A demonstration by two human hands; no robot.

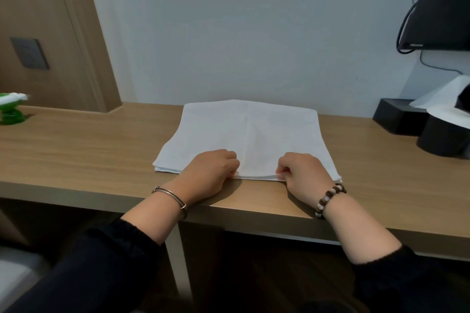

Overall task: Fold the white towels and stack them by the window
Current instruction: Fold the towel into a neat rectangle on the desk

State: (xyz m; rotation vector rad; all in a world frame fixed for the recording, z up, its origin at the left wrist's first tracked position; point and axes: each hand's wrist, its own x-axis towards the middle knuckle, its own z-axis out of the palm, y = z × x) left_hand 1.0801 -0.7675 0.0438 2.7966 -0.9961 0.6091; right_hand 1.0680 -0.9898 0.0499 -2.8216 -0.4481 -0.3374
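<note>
White towel (249, 134), folded in layers, flat on wooden desk (89, 150); far edge near the wall, near edge close to the desk's front. Left hand (211, 175) and right hand (302, 173) set apart, fingers curled, each pinching the towel's near edge. Green object (11, 112) at far left; black containers (407, 122) and monitor (440, 7) at right.
</note>
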